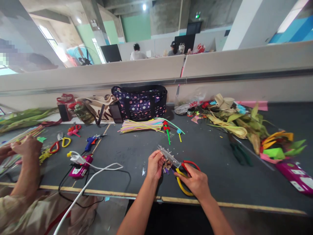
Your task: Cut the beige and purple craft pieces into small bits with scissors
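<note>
My right hand [195, 181] is closed round the red and yellow handles of a pair of scissors [179, 164], whose blades point up and left over the dark table [210, 153]. My left hand [154, 164] is closed just beside the blades, pinching a small brownish piece [167, 164] that I cannot make out clearly. Small cut scraps lie on the table around both hands.
A co-worker's hands [22, 148] work at the left. Near them lie scissors [61, 143], a blue glue gun [93, 140], a pink power strip [79, 168] with a white cable. A dotted bag [140, 102], pipe cleaners [143, 125], leaves [239, 125] and green pliers [241, 153] lie further off.
</note>
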`<state>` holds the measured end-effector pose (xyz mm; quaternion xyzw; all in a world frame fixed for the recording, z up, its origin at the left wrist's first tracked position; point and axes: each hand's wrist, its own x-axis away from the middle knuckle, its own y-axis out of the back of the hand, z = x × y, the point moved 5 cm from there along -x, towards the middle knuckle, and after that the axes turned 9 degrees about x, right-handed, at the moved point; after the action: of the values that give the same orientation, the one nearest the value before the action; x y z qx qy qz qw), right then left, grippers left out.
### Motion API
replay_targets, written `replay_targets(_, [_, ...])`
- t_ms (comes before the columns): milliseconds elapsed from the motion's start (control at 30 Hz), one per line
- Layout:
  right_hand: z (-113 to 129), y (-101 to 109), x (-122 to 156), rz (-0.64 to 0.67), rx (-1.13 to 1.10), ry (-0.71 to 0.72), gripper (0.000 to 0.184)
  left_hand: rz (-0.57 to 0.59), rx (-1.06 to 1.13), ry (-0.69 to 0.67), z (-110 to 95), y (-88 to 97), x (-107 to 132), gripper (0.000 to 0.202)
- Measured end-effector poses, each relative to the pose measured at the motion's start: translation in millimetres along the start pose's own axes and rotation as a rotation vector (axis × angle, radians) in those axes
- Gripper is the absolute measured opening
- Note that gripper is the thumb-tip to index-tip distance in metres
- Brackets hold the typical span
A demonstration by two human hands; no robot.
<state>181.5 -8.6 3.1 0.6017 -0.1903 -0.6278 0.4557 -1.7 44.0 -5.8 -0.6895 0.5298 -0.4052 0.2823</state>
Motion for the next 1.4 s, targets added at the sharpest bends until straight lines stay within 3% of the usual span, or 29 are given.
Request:
replay_targets(667, [-0.6, -0.3, 1.4, -0.005, 0.015, 0.007, 0.055, 0.032, -0.028, 0.035, 2.5, -1.5, 0.0, 0.025])
replay_targets(900, [-12.9, 0.6, -0.9, -0.020, 0.077, -0.202, 0.064, 0.033, -0.027, 0.027, 1.3, -3.4, 0.9, 0.027])
replay_targets(1000, [-12.5, -0.4, -3.5, 0.032, 0.111, -0.225, 0.065, 0.029, -0.039, 0.001, 0.7, -3.1, 0.7, 0.027])
replay_targets(1167, [-12.1, -2.0, -4.7, 0.097, 0.173, -0.277, 0.061, -0.027, -0.225, -0.209, -24.4, 3.5, -0.8, 0.025])
replay_targets(1300, [-13.8, -3.0, -4.2, 0.127, 0.196, -0.313, 0.060, -0.126, -0.556, -0.422, -60.9, 17.9, -4.0, 0.020])
replay_targets(1400, [-14.3, -4.3, -3.9, 0.152, 0.197, -0.304, 0.059, -0.103, -0.825, -0.470, -72.3, 27.4, -9.9, 0.015])
